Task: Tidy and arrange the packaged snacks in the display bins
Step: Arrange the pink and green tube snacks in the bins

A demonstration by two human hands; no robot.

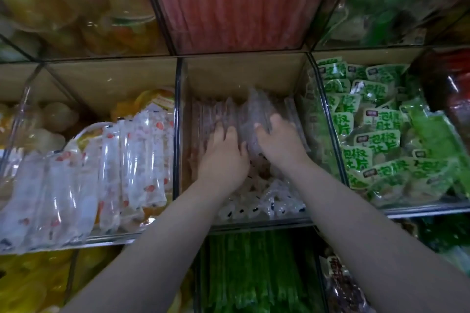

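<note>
Middle bin (241,71): left hand (223,157) presses flat-fingered on upright clear packets (226,109), right hand (281,142) grips the adjoining bunch; long axes point away from the person.

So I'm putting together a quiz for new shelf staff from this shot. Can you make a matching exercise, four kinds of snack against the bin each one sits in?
Things
1. green-labelled packs
2. long green sticks
3. clear packs
4. white packs with red spots

Places
A. middle bin
B. bin left of it
C. bin below it
D. bin right of it

Pairs: 1-D, 2-C, 3-A, 4-B
</note>
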